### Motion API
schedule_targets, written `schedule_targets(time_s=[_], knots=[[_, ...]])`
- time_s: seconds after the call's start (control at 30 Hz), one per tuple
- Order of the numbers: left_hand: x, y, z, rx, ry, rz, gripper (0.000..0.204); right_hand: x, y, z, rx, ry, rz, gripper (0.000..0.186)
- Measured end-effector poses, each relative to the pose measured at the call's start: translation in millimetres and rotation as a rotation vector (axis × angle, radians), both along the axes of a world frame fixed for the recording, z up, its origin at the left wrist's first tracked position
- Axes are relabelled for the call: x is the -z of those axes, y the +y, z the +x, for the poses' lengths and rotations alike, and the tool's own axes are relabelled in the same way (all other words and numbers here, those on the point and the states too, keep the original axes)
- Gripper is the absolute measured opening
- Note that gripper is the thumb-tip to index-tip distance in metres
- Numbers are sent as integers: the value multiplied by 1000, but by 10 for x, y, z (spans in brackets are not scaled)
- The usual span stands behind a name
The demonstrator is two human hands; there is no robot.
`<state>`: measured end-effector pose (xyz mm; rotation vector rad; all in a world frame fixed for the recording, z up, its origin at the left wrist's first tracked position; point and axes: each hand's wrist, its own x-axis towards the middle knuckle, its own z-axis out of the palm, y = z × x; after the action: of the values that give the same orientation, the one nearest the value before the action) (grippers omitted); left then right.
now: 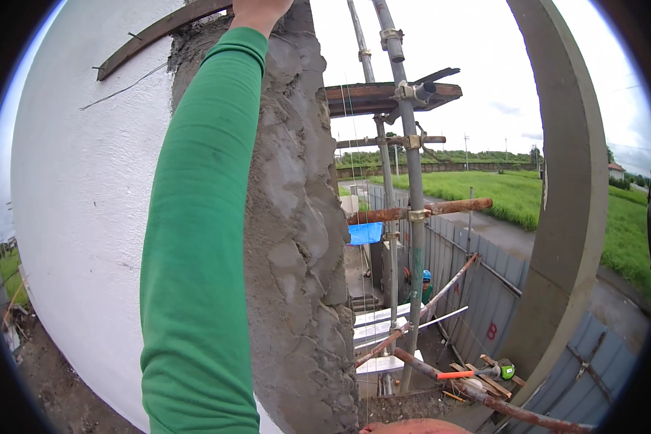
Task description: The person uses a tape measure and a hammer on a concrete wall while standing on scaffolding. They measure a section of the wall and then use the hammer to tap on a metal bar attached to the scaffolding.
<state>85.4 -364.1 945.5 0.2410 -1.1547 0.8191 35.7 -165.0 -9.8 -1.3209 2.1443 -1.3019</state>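
My left arm, in a green sleeve, reaches up along a rough, grey cement-plastered column edge (296, 217); my left hand (257, 11) is cut off by the top edge, its fingers out of sight. Beside it a dark wooden batten (134, 50) with protruding nails lies against the white wall (79, 217), and a thin wire hangs below. At the bottom edge, what looks like my right hand (419, 427) shows only a sliver of skin, fingers not visible.
Steel-pipe scaffolding (412, 181) with wooden planks (369, 98) stands right of the column. Below are a worker in a blue helmet (427, 277), a blue tarp (365, 233) and a corrugated fence (506, 289). A concrete post (571, 217) rises at right; an orange-handled tool (456, 375) lies low.
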Motion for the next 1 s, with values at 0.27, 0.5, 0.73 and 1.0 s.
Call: schedule_targets(time_s=[0.27,0.5,0.73,1.0], knots=[[-39,53,73,67,-36,-11,35,192,-109,-54,86,69,-129,32],[48,169,202,142,-151,100,40,244,-189,-110,20,16,-92,33],[9,128,241,181,-175,60,40,282,-290,-105,-46,28,-103,33],[-54,78,174,184,-185,41,39,251,-309,-157,-45,21,-100,32]])
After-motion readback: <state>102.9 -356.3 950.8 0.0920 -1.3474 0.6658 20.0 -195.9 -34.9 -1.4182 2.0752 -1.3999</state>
